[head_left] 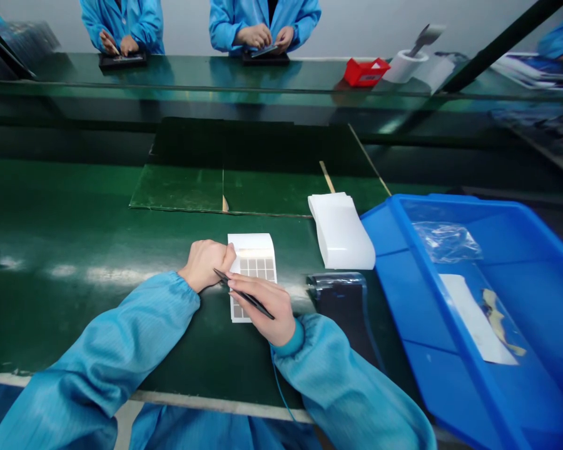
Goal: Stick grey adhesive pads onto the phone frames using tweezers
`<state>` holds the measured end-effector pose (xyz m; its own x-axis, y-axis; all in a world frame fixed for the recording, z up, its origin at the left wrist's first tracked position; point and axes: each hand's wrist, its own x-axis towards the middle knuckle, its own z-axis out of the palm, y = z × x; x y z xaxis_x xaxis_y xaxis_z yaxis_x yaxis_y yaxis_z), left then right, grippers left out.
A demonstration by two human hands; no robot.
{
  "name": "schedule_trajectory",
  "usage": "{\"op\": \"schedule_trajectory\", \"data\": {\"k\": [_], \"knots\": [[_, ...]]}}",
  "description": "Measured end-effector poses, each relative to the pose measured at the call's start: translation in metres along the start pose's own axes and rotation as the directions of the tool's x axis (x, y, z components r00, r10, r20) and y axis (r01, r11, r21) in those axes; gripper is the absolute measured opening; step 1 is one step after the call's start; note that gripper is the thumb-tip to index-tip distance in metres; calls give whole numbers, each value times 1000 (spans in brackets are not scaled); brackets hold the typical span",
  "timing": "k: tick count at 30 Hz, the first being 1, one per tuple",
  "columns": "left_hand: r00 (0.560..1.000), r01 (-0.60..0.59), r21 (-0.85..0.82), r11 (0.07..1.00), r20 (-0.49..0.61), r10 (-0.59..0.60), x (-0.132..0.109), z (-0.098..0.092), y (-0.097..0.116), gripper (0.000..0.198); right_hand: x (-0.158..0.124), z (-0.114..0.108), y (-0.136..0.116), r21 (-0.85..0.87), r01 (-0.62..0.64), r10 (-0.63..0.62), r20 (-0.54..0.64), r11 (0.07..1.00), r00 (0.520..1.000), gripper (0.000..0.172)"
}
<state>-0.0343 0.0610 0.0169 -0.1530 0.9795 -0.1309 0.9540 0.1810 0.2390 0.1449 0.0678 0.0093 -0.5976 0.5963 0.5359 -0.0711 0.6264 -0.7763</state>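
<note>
A white sheet of stickers (258, 269) printed with a grid of greyish squares lies on the green table in front of me. My left hand (207, 264) is closed at the sheet's left edge, with the thumb over that edge and the other fingers curled and partly hidden. My right hand (267, 306) grips dark tweezers (249, 296) above the lower part of the sheet. The tweezers' tips point left, close to my left hand. Whether anything is between the tips is too small to tell.
Right of the sheet lie a folded white stack of sheets (342, 231) and a dark plastic-covered piece (342, 306). A large blue bin (403, 281) holds clear plastic and scraps. Green boards (263, 187) lie behind. Across the raised shelf, two people in blue work near a red box (365, 72).
</note>
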Motion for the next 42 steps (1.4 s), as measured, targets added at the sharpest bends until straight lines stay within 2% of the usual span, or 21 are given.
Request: {"op": "schedule_trajectory", "data": {"k": [6, 10, 13, 18, 23, 27, 34, 42], "knots": [[1000, -5, -4, 1000, -17, 5, 0, 1, 1, 66, -2, -1, 0, 11, 4, -4, 12, 1000, 1000, 27], [998, -25, -48, 999, -53, 23, -1, 1, -2, 68, -3, 0, 1, 19, -15, 16, -72, 1000, 997, 28], [992, -74, -79, 994, -112, 65, -1, 3, -6, 70, -5, 0, 3, 21, -37, 40, -130, 999, 991, 33], [977, -147, -125, 981, -170, 125, -2, 6, -9, 70, -6, 1, 4, 30, -42, 45, -121, 999, 992, 34], [980, -143, -158, 977, -160, 118, -3, 5, -9, 69, -4, 0, 3, 6, -46, 46, -125, 999, 991, 29], [982, -162, -179, 970, -128, 140, -4, 2, -8, 71, -5, -1, 2, -6, -40, 39, -119, 999, 992, 31], [988, -146, -206, 968, -81, 132, -5, -3, -7, 77, -5, -1, 0, -29, -40, 33, -217, 999, 976, 29], [989, -143, -213, 966, -74, 130, -4, -3, -8, 73, -5, -1, -2, -70, -21, 5, -217, 997, 976, 30]]}}
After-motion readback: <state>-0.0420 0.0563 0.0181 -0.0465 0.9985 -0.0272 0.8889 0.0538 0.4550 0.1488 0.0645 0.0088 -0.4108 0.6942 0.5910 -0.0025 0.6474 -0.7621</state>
